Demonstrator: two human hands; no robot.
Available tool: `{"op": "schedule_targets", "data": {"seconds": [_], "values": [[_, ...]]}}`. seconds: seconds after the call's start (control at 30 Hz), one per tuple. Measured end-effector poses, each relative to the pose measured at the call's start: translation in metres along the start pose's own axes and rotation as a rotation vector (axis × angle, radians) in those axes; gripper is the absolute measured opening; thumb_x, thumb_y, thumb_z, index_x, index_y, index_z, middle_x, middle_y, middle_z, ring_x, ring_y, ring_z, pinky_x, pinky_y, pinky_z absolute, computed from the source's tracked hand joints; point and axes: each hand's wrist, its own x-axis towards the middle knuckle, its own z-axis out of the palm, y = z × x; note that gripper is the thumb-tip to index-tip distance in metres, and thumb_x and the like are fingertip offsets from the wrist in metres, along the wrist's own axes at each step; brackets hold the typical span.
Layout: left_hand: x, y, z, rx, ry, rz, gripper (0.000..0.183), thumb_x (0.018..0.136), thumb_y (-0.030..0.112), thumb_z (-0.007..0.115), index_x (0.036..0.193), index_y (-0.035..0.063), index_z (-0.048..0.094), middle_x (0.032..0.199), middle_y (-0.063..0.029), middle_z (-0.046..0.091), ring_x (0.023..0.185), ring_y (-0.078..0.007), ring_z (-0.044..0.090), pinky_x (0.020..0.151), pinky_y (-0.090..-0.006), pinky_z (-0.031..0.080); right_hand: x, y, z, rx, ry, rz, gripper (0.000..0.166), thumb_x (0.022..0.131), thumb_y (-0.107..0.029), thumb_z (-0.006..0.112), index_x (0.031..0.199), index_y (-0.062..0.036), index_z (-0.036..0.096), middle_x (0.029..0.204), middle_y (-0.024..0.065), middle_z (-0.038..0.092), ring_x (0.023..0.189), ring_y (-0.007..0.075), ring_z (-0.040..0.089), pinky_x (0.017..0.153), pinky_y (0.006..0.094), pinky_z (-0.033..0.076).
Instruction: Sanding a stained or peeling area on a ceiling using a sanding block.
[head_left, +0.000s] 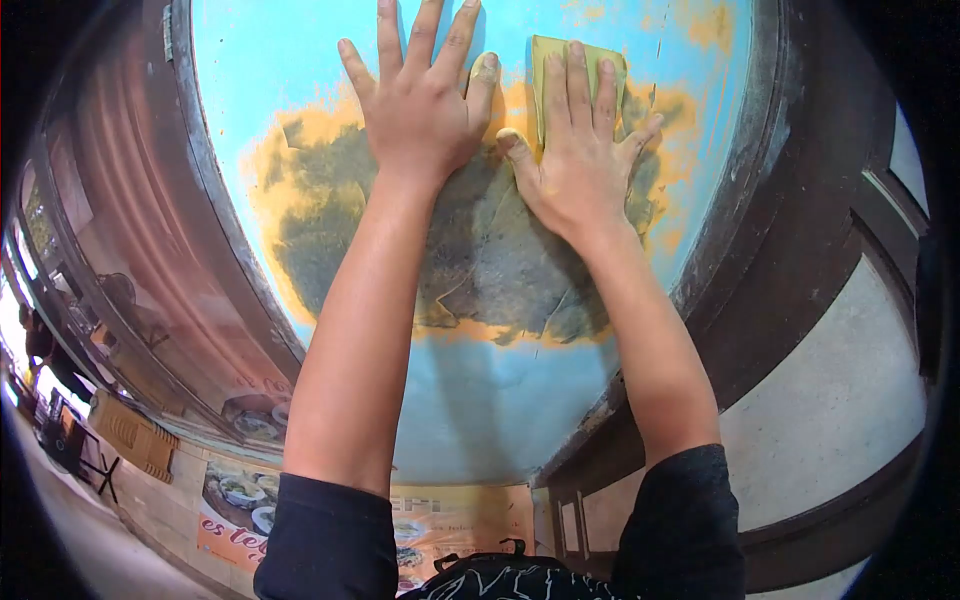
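Observation:
A light-blue painted panel (450, 397) fills the middle of the view, with a large worn patch (487, 240) of dark grey edged in orange. My left hand (424, 105) lies on its upper part, fingers spread and holding nothing. Pale dust coats the left thumb. Just to the right, my right hand (581, 142) presses a folded yellow-green sheet, apparently sandpaper (544, 60), flat against the panel near the patch's upper right edge. Three fingers rest on the sheet, while the thumb and little finger stick out beyond it. The sheet's underside is hidden.
Dark wooden framing (780, 225) borders the panel on the right, with a curtained window (150, 210) on the left. Printed banners (232, 502) bearing writing are low in view. Further left are a tan plastic chair (131, 435) and a person in dark clothes (52, 349).

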Motion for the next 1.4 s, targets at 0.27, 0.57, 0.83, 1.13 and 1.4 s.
{"op": "schedule_targets", "data": {"seconds": [0.27,0.57,0.83,1.13,1.4], "values": [[0.005,-0.023,0.034,-0.269,0.193,0.145,0.058,0.099,0.039,0.051,0.154,0.0191,0.050,0.169,-0.0056,0.030,0.158,-0.0372,0.016,0.121,-0.0705,0.006,0.078,-0.012,-0.047,-0.102,-0.381,0.235,0.089,0.102,-0.068,0.032,0.166,-0.0093,0.012,0.174,0.0107,0.005,0.160,0.0319,0.002,0.117,0.0757,-0.005],[-0.005,-0.001,0.003,0.005,-0.008,-0.006,0.058,0.100,0.039,0.051,0.154,0.0193,0.049,0.169,-0.0060,0.029,0.158,-0.0370,0.016,0.122,-0.0700,0.006,-0.009,0.004,0.006,0.016,-0.017,0.040,0.091,0.096,-0.067,0.052,0.164,-0.0146,0.024,0.173,0.0069,0.012,0.159,0.0344,0.006,0.104,0.0894,0.005],[0.000,-0.017,0.045,-0.566,0.480,0.268,0.058,0.099,0.040,0.051,0.153,0.0196,0.050,0.168,-0.0063,0.032,0.158,-0.0367,0.018,0.121,-0.0705,0.009,0.014,0.016,0.003,-0.024,0.127,0.011,0.091,0.094,-0.067,0.054,0.164,-0.0152,0.026,0.172,0.0076,0.015,0.159,0.0335,0.009,0.104,0.0892,0.006],[0.030,0.013,0.022,0.009,0.044,-0.001,0.058,0.099,0.039,0.052,0.153,0.0198,0.051,0.168,-0.0060,0.033,0.158,-0.0360,0.018,0.122,-0.0689,0.009,0.042,0.069,-0.001,-0.119,0.035,0.011,0.088,0.097,-0.063,0.053,0.164,-0.0142,0.026,0.173,0.0083,0.015,0.159,0.0348,0.009,0.107,0.0866,0.004],[-0.007,0.001,0.026,0.026,0.069,0.009,0.056,0.099,0.036,0.051,0.153,0.0198,0.050,0.168,-0.0052,0.032,0.157,-0.0353,0.019,0.123,-0.0678,0.008,-0.018,0.069,0.012,-0.055,0.076,0.024,0.089,0.096,-0.066,0.052,0.163,-0.0114,0.028,0.172,0.0101,0.016,0.158,0.0360,0.011,0.110,0.0837,0.004]]}}
